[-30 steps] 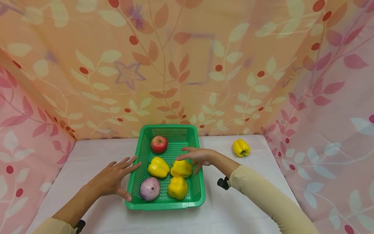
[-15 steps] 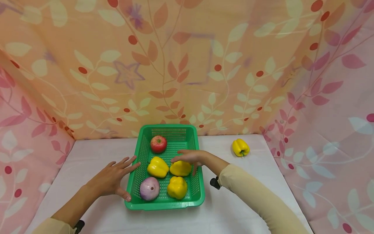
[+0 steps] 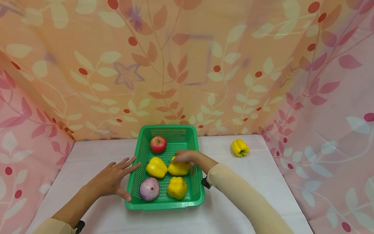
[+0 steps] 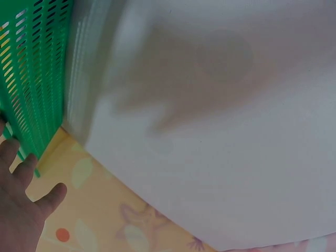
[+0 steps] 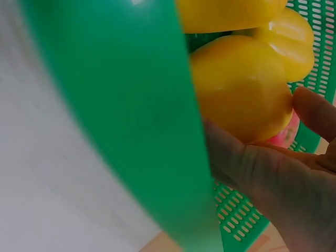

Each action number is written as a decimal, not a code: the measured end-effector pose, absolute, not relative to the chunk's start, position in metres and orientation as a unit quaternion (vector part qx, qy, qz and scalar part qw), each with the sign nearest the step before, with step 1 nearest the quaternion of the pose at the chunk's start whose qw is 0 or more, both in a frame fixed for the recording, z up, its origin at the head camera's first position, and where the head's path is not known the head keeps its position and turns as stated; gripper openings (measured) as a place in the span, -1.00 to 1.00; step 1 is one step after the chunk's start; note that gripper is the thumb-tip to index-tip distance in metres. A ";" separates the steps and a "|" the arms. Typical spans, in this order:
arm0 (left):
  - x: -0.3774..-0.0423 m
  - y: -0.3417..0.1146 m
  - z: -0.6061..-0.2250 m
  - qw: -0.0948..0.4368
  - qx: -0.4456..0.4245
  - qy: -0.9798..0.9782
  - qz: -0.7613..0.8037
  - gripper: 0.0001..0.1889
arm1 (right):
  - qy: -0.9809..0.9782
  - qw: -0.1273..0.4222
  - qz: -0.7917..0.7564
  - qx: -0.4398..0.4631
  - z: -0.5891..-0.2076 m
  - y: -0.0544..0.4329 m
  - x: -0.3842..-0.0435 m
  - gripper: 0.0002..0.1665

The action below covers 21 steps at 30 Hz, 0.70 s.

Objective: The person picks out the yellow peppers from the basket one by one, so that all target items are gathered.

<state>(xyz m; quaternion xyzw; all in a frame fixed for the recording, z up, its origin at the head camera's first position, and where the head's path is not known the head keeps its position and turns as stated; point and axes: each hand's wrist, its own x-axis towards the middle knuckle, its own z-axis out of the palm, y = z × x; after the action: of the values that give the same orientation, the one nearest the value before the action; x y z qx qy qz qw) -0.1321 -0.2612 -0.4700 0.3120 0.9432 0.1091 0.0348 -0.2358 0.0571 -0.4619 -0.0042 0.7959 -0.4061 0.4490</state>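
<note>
A green plastic basket point(image 3: 163, 205) holds three yellow bell peppers, a purple onion point(image 3: 150, 189) and a red apple point(image 3: 158, 145). My right hand point(image 3: 188, 156) reaches over the right rim and grips the right-hand pepper point(image 3: 179, 169). In the right wrist view, thumb and fingers of this hand point(image 5: 283, 184) lie on opposite sides of that pepper point(image 5: 241, 84). Beside it sits another pepper point(image 3: 156, 167), and the third pepper point(image 3: 177, 188) is nearer the front. My left hand point(image 3: 112, 177), fingers spread, is at the basket's left rim.
Another yellow bell pepper point(image 3: 240, 148) lies on the white tabletop point(image 3: 230, 201), toward the back right. Floral cloth point(image 3: 187, 65) hangs behind the table and along both sides. The basket stands near the back edge.
My right hand has moved left and down onto the right-hand pepper, its fingers now curled over it. That pepper has shifted slightly left. My left hand stays in place.
</note>
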 end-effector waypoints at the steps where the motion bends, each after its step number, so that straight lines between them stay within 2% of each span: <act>1: -0.132 -0.261 -0.470 0.035 0.313 0.943 0.109 0.26 | 0.796 0.450 -0.404 -0.006 -0.463 0.056 -0.236 -0.20; 6: -0.131 -0.262 -0.470 0.030 0.315 0.942 0.110 0.25 | 0.796 0.452 -0.403 -0.009 -0.464 0.053 -0.239 -0.23; 13: -0.132 -0.262 -0.471 0.029 0.314 0.942 0.114 0.25 | 0.812 0.426 -0.399 -0.033 -0.466 0.054 -0.240 -0.32; 21: -0.132 -0.262 -0.473 0.041 0.308 0.944 0.111 0.25 | 0.817 0.421 -0.392 -0.033 -0.466 0.053 -0.243 -0.33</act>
<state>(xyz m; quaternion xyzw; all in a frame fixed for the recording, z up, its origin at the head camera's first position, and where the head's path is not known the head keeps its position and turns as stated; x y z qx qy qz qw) -0.1325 -0.2625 -0.4725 0.3081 0.9439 0.1115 0.0410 -0.2428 0.0535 -0.4658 -0.0328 0.8173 -0.3917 0.4213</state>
